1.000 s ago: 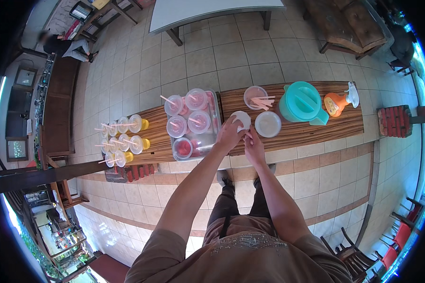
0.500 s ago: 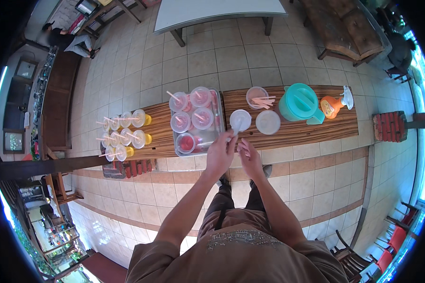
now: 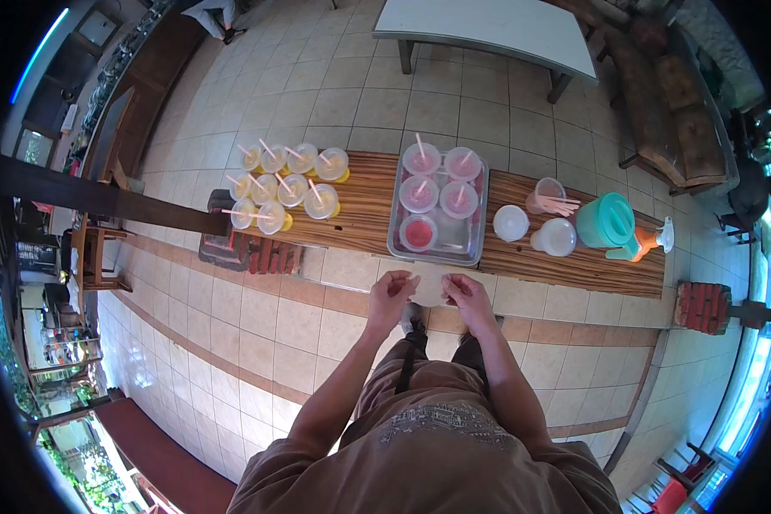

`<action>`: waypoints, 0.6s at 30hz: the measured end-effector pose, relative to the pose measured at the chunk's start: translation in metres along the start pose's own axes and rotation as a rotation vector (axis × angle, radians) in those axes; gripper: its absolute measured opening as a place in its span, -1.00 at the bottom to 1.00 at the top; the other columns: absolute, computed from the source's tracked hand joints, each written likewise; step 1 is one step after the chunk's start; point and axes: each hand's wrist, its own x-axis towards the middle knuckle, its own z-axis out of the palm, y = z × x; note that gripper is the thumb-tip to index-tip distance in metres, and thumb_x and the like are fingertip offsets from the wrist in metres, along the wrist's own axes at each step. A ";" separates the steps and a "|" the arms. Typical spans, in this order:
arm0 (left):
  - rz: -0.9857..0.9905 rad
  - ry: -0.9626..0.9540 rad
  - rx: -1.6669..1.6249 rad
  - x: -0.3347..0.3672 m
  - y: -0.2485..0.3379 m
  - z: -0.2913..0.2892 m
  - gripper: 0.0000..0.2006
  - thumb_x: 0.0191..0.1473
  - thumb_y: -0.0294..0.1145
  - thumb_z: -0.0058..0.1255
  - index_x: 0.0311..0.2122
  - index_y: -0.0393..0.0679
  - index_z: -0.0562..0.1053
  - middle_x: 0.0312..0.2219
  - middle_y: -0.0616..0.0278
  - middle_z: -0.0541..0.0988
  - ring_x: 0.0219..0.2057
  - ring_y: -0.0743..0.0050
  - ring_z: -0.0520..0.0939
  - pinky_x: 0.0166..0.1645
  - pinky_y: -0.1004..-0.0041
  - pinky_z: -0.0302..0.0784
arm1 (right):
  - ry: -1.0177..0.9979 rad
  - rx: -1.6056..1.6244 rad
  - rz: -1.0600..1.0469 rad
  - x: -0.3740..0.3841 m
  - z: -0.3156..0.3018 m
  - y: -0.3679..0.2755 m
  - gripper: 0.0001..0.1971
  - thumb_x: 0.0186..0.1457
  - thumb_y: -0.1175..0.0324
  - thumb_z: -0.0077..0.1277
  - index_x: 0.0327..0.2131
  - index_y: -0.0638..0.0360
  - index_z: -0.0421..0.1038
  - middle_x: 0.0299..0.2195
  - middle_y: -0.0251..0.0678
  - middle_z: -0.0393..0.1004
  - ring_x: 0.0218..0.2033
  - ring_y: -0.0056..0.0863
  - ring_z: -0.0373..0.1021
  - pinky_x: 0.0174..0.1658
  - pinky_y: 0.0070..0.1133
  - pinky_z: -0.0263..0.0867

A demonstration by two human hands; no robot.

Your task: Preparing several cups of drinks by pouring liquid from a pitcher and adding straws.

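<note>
Just in front of the bench edge, my left hand [image 3: 392, 293] and my right hand [image 3: 468, 294] face each other with fingertips pinched. Between them is what looks like a clear plastic lid [image 3: 430, 290], faint against the pale floor. Beyond my hands a metal tray [image 3: 456, 248] carries several lidded cups of pink drink [image 3: 419, 195] with straws. At its near left corner stands a cup of red drink [image 3: 418, 233] without a straw. To the right are a stack of white lids [image 3: 511, 223] and a pale, translucent round container [image 3: 558, 237].
Several yellow drinks [image 3: 320, 201] with domed lids and straws stand at the bench's left. A cup of pink straws [image 3: 557, 204], a teal pitcher [image 3: 606, 220] and an orange spray bottle [image 3: 651, 240] stand right. A dark post [image 3: 111, 197] crosses at left.
My hands have drawn back from the lid stack to in front of the bench, with the clear lid now between them. The view has turned, so the bench contents appear farther right.
</note>
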 end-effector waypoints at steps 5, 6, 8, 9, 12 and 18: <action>0.090 0.029 0.116 0.043 0.005 -0.015 -0.65 0.22 -0.19 0.21 -0.05 -0.26 0.52 -0.33 0.26 0.62 -0.34 0.59 0.63 -0.27 0.53 0.58 | 0.126 -0.090 -0.191 0.035 0.026 0.002 -0.68 0.30 0.21 0.15 -0.02 0.23 0.53 -0.35 -0.42 0.57 -0.37 -0.68 0.48 -0.27 -0.64 0.43; 0.131 0.032 0.166 0.053 0.008 -0.015 -0.65 0.21 -0.18 0.22 -0.06 -0.25 0.54 -0.34 0.25 0.62 -0.35 0.59 0.62 -0.28 0.53 0.59 | 0.170 -0.119 -0.245 0.046 0.028 0.002 -0.66 0.29 0.18 0.16 0.01 0.21 0.52 -0.35 -0.42 0.56 -0.37 -0.67 0.48 -0.28 -0.64 0.44; 0.168 0.055 0.166 0.077 0.003 -0.017 -0.65 0.19 -0.18 0.24 -0.08 -0.25 0.55 -0.38 0.25 0.63 -0.39 0.57 0.62 -0.29 0.51 0.56 | 0.203 -0.144 -0.250 0.063 0.035 0.001 -0.65 0.31 0.19 0.13 0.04 0.21 0.51 -0.37 -0.41 0.55 -0.40 -0.67 0.48 -0.33 -0.64 0.44; 0.211 0.078 0.171 0.087 0.000 -0.018 -0.66 0.16 -0.19 0.27 -0.11 -0.25 0.57 -0.42 0.24 0.64 -0.43 0.56 0.61 -0.31 0.50 0.53 | 0.240 -0.219 -0.291 0.069 0.038 0.000 -0.65 0.31 0.21 0.12 0.05 0.21 0.50 -0.38 -0.40 0.56 -0.41 -0.67 0.49 -0.35 -0.64 0.43; 0.213 0.089 0.219 0.107 0.002 -0.011 -0.68 0.18 -0.19 0.26 -0.13 -0.26 0.58 -0.42 0.25 0.63 -0.38 0.57 0.62 -0.28 0.50 0.56 | 0.323 -0.357 -0.340 0.088 0.039 -0.001 -0.64 0.31 0.23 0.11 0.08 0.21 0.50 -0.42 -0.36 0.57 -0.45 -0.66 0.49 -0.38 -0.63 0.41; 0.246 0.201 0.258 0.126 -0.005 -0.006 -0.69 0.15 -0.19 0.27 -0.16 -0.26 0.60 -0.40 0.20 0.66 -0.38 0.50 0.64 -0.22 0.45 0.57 | 0.437 -0.506 -0.414 0.110 0.046 0.007 -0.63 0.28 0.27 0.13 0.10 0.18 0.51 -0.48 -0.24 0.58 -0.51 -0.60 0.49 -0.39 -0.56 0.40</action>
